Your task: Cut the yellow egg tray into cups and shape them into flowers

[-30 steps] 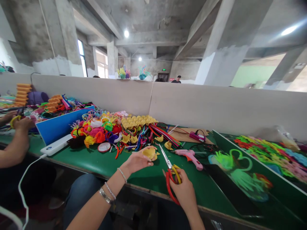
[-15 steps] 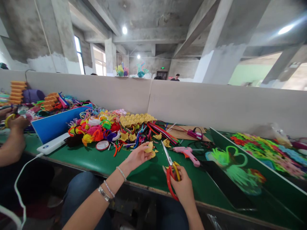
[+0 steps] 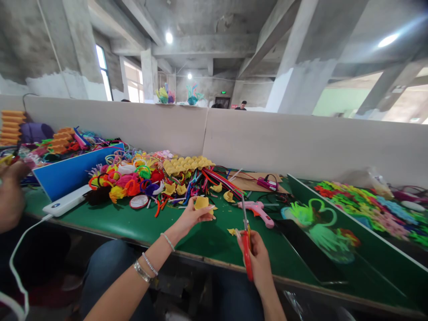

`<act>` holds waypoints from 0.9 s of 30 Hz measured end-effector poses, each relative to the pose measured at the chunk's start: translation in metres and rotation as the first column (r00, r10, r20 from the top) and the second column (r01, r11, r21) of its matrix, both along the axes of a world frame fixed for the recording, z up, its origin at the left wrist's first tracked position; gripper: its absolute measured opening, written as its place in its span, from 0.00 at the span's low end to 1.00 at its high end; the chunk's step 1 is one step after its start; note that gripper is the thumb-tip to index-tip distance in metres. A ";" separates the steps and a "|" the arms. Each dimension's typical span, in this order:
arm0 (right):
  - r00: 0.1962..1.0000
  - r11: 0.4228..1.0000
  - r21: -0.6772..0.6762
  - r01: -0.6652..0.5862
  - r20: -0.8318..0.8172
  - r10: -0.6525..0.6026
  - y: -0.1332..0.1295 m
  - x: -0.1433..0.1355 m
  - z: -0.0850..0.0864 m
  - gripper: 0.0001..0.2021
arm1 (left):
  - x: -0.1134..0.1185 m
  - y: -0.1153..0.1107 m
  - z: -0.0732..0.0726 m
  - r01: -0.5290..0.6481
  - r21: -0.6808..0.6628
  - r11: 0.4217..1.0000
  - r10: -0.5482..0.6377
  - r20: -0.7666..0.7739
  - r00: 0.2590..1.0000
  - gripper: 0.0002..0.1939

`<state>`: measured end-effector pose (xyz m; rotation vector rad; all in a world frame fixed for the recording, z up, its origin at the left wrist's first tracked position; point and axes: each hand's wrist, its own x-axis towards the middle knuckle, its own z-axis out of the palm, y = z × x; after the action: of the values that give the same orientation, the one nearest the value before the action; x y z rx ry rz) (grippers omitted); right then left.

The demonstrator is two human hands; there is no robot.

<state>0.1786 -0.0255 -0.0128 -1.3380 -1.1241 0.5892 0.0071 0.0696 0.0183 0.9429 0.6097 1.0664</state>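
Note:
My left hand point(image 3: 194, 213) pinches a yellow egg-carton cup point(image 3: 202, 203) above the green table point(image 3: 160, 227). In my right hand point(image 3: 260, 256) is a pair of scissors point(image 3: 246, 245) with red and yellow handles, blades pointing up and away. The blades stand apart from the cup. A small yellow scrap point(image 3: 231, 232) lies on the table between my hands. Beyond them rest cut yellow cups point(image 3: 228, 196), and farther back a yellow egg carton point(image 3: 187, 164) lies on a heap of pipe cleaners point(image 3: 133, 178).
A pink glue gun point(image 3: 259, 211) lies behind the scissors. To the right are a black phone-like slab point(image 3: 310, 252), a green pipe-cleaner piece point(image 3: 326, 232) and a green divider point(image 3: 361, 232). At left stand a white power strip point(image 3: 68, 199), a blue board point(image 3: 76, 171) and another person's hand point(image 3: 13, 183).
The scissors have moved right, away from the cup, and turned more upright. My left hand has turned the cup to show its broad side. A scrap now shows on the table.

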 end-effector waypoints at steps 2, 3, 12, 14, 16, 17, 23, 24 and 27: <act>1.000 0.999 0.026 -0.025 -0.018 0.025 -0.004 0.000 0.002 0.18 | 0.000 -0.003 0.000 -0.014 0.030 0.999 0.017 -0.076 0.997 0.27; 0.999 0.999 0.028 -0.032 -0.006 0.032 -0.006 0.000 0.002 0.18 | 0.000 -0.004 0.001 -0.014 0.037 0.999 0.018 -0.102 0.995 0.28; 0.884 0.982 -0.142 0.125 0.465 -0.045 -0.005 -0.009 -0.001 0.23 | 0.002 -0.008 0.007 0.019 0.146 0.989 0.012 -0.211 0.977 0.24; 0.845 0.981 -0.122 0.149 0.531 -0.063 -0.003 -0.011 -0.003 0.23 | 0.002 -0.005 0.001 -0.019 0.246 0.969 0.076 -0.225 0.971 0.22; 0.814 0.983 -0.101 0.156 0.577 -0.070 0.000 -0.012 -0.005 0.22 | 0.000 -0.001 -0.002 -0.069 0.373 0.925 0.163 -0.227 0.960 0.22; 0.802 0.983 -0.094 0.157 0.593 -0.072 0.001 -0.011 -0.006 0.22 | -0.002 0.001 -0.002 -0.087 0.422 0.902 0.201 -0.233 0.951 0.23; 0.756 0.986 -0.058 0.157 0.650 -0.082 0.001 -0.011 -0.007 0.21 | -0.012 0.004 0.004 -0.047 0.448 0.893 0.203 -0.306 0.930 0.24; 0.747 0.985 -0.061 0.164 0.659 -0.084 0.001 -0.011 -0.006 0.20 | -0.011 0.004 0.003 -0.038 0.436 0.899 0.193 -0.316 0.929 0.24; 0.721 0.982 -0.053 0.183 0.686 -0.098 0.001 -0.014 -0.006 0.20 | -0.007 0.003 -0.002 -0.027 0.410 0.912 0.177 -0.332 0.927 0.24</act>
<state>0.1650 -0.0245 -0.0189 -1.7999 -1.5716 0.0181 -0.0003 0.0723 0.0159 1.5031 0.7675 1.1438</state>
